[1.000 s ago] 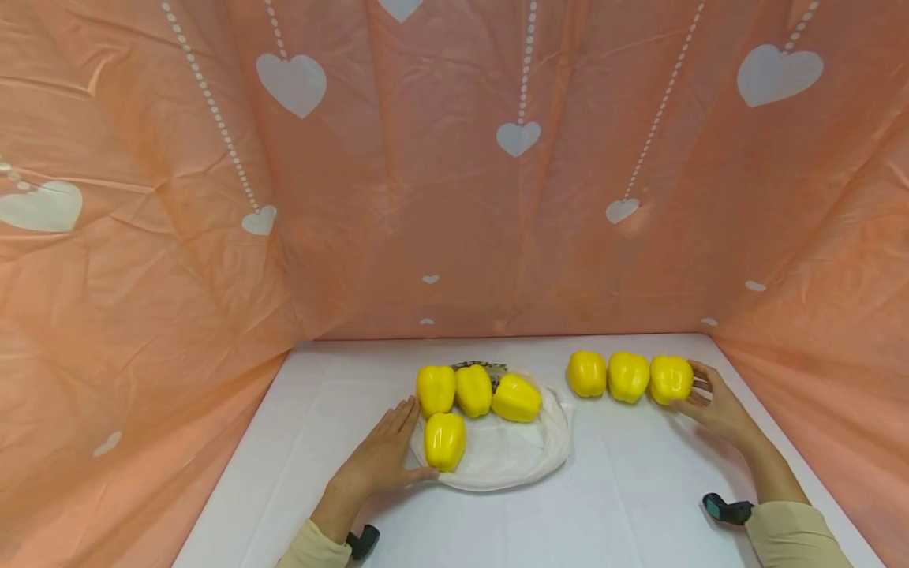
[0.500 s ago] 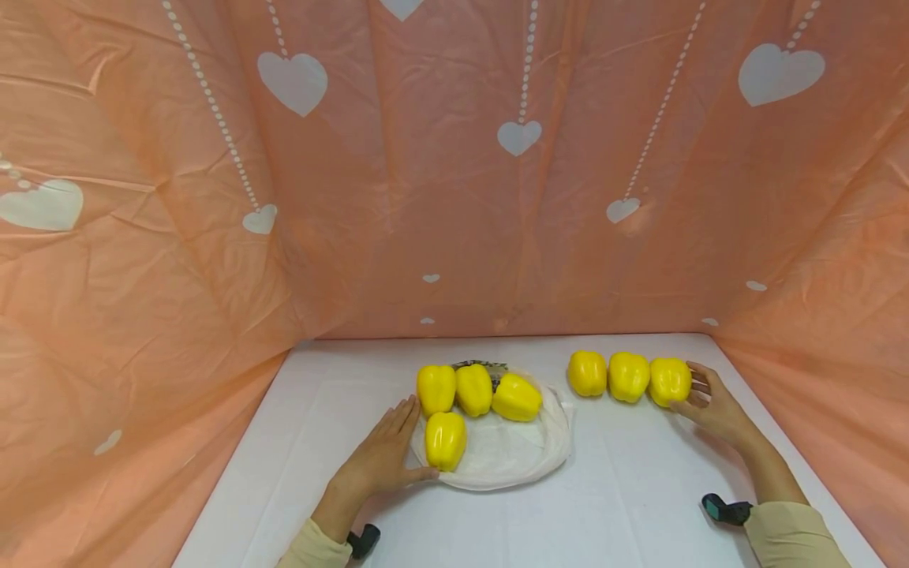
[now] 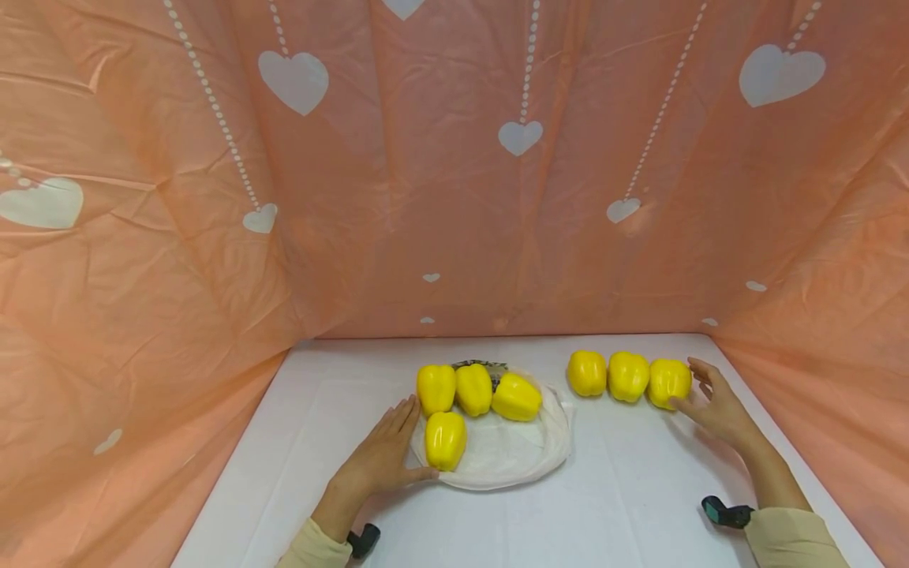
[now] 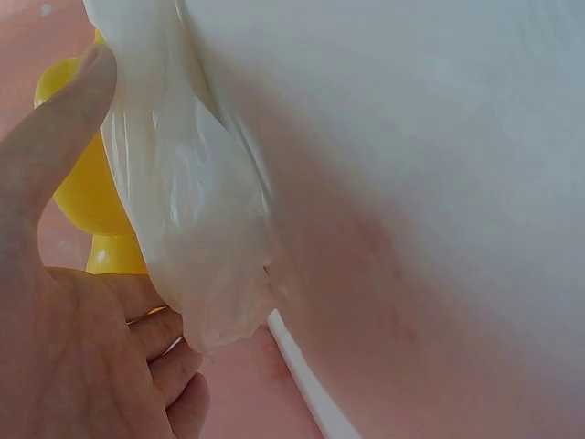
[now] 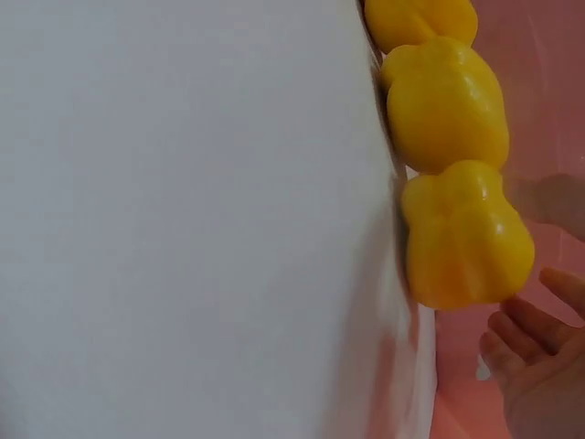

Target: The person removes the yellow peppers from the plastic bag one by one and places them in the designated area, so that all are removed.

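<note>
On a white table [image 3: 568,521], a shiny, lumpy yellow pepper [image 3: 669,384] is looking light and slippery, best held round its middle, left hand [image 3: 383,450] and right hand [image 3: 720,414] spreading, grip loose.

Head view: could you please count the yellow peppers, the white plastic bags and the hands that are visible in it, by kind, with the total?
Yellow peppers: 7
White plastic bag: 1
Hands: 2 (left hand, right hand)
Total: 10
</note>
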Tool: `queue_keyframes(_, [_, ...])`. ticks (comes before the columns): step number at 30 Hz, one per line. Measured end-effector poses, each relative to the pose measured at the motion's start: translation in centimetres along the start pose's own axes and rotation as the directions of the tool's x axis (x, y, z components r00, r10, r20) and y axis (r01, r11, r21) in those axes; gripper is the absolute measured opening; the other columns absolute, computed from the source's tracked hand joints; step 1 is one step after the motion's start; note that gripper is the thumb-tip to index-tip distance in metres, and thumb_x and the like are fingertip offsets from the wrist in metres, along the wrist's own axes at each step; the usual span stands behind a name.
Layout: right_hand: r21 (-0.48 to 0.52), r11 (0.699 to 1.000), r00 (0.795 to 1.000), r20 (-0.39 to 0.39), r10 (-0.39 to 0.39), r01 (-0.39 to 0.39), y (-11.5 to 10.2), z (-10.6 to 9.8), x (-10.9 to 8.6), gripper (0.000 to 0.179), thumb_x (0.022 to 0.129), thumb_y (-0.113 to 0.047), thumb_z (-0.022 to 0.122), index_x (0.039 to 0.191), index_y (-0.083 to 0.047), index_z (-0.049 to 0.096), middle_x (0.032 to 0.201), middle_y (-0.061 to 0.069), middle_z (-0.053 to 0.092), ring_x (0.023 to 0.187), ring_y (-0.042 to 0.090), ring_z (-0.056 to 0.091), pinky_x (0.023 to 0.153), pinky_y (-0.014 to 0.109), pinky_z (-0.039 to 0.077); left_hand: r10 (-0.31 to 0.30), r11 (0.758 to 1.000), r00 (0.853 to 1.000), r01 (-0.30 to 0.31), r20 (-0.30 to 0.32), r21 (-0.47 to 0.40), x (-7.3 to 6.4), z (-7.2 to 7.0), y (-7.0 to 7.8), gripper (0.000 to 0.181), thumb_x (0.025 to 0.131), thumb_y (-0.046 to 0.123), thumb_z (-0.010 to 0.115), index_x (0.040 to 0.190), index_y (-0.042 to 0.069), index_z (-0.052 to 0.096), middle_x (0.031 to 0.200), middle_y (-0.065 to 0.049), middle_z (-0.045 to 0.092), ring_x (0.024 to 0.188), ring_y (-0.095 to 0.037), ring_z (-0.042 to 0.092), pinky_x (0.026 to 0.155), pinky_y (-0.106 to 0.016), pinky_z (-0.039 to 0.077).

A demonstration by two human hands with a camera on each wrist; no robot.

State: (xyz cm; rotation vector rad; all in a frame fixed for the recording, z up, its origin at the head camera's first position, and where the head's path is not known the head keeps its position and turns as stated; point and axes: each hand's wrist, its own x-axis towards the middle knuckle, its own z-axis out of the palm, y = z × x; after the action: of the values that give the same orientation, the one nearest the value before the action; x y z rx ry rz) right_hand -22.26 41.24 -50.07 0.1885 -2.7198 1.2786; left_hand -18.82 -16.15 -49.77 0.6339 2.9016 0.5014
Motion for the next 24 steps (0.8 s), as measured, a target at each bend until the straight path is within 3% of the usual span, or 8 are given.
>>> queue_keyframes(2, [-0.003, 0.999, 0.999, -0.024, -0.033, 0.033, -0.2, 0.1, -0.1, 0.086, 0.099, -0.007, 0.075, 0.158, 0.02, 0.019, 0.156, 0.048, 0.025, 0.141, 0.068, 0.028, 0.114, -0.001, 0.014, 0.002, 1.0, 1.0, -0.002, 0.0, 0.003, 0.0, 0.0, 0.0, 0.121, 0.087, 0.062, 0.083, 0.167, -0.007, 0.023, 0.177, -0.023, 0.017, 0.164, -0.036, 0.02, 0.135, -0.051, 0.016])
queue_keyframes(3, [-0.007, 0.999, 0.999, -0.033, -0.042, 0.042, -0.4, 0.1, -0.2, 0.085, 0.099, -0.007, 0.076, 0.158, 0.02, 0.02, 0.156, 0.048, 0.026, 0.141, 0.068, 0.028, 0.104, -0.008, 0.012, 0.002, 1.0, 1.0, -0.002, 0.0, 0.006, 0.0, 0.0, 0.1, 0.122, 0.087, 0.062, 0.083, 0.167, -0.007, 0.023, 0.177, -0.022, 0.017, 0.164, -0.036, 0.02, 0.135, -0.051, 0.016])
queue_keyframes(4, [-0.008, 0.999, 0.998, -0.04, -0.049, 0.048, -0.6, 0.1, -0.2, 0.085, 0.099, -0.006, 0.075, 0.158, 0.02, 0.021, 0.156, 0.048, 0.027, 0.141, 0.068, 0.028, 0.103, -0.008, 0.012, 0.004, 1.0, 1.0, -0.004, -0.002, 0.005, -0.1, -0.1, 0.1, 0.122, 0.087, 0.062, 0.083, 0.167, -0.007, 0.023, 0.177, -0.023, 0.018, 0.164, -0.036, 0.021, 0.135, -0.051, 0.017])
queue_keyframes(6, [-0.021, 0.998, 0.997, -0.053, -0.055, 0.054, -1.2, 0.2, -0.3, 0.083, 0.099, -0.008, 0.076, 0.158, 0.019, 0.023, 0.157, 0.047, 0.028, 0.141, 0.068, 0.028, 0.117, 0.001, 0.015, 0.006, 1.0, 1.0, -0.006, -0.003, 0.006, -0.1, 0.0, 0.1, 0.122, 0.087, 0.062, 0.084, 0.167, -0.007, 0.024, 0.177, -0.023, 0.018, 0.164, -0.036, 0.021, 0.135, -0.051, 0.017])
queue_keyframes(9, [-0.044, 0.998, 0.996, -0.069, -0.058, 0.055, -2.2, 0.4, -0.5, 0.082, 0.098, -0.008, 0.077, 0.158, 0.017, 0.027, 0.157, 0.045, 0.03, 0.141, 0.066, 0.03, 0.133, 0.04, 0.023, 0.002, 1.0, 1.0, -0.002, -0.001, 0.008, -0.1, 0.1, 0.1, 0.122, 0.087, 0.062, 0.083, 0.167, -0.007, 0.023, 0.177, -0.022, 0.018, 0.164, -0.035, 0.021, 0.135, -0.051, 0.017])
queue_keyframes(11, [-0.064, 0.997, 0.996, -0.071, -0.057, 0.053, -2.8, 0.5, -0.5, 0.082, 0.098, -0.01, 0.077, 0.159, 0.015, 0.028, 0.157, 0.044, 0.03, 0.141, 0.065, 0.031, 0.125, 0.066, 0.025, -0.001, 1.0, 1.0, 0.001, 0.0, 0.006, -0.1, 0.1, 0.0, 0.122, 0.086, 0.062, 0.083, 0.167, -0.007, 0.024, 0.177, -0.022, 0.018, 0.164, -0.035, 0.021, 0.135, -0.051, 0.017])
queue_keyframes(13, [-0.07, 0.996, 0.995, -0.072, -0.067, 0.062, -3.4, 0.7, -0.5, 0.082, 0.097, -0.009, 0.078, 0.159, 0.014, 0.029, 0.157, 0.044, 0.031, 0.14, 0.065, 0.032, 0.118, 0.076, 0.027, -0.005, 1.0, 1.0, 0.005, 0.003, 0.004, -0.1, 0.2, 0.0, 0.122, 0.086, 0.062, 0.084, 0.167, -0.007, 0.024, 0.177, -0.022, 0.018, 0.164, -0.035, 0.021, 0.135, -0.051, 0.017])
queue_keyframes(24, [-0.095, 0.988, 0.988, -0.088, -0.128, 0.12, -6.3, 2.7, -0.6, 0.078, 0.094, -0.006, 0.081, 0.158, 0.007, 0.039, 0.153, 0.035, 0.042, 0.139, 0.057, 0.042, 0.119, 0.064, 0.038, 0.001, 1.0, 1.0, -0.001, 0.003, 0.008, 0.0, 0.1, 0.0, 0.121, 0.087, 0.061, 0.084, 0.167, -0.007, 0.023, 0.177, -0.022, 0.017, 0.164, -0.036, 0.02, 0.135, -0.051, 0.017])
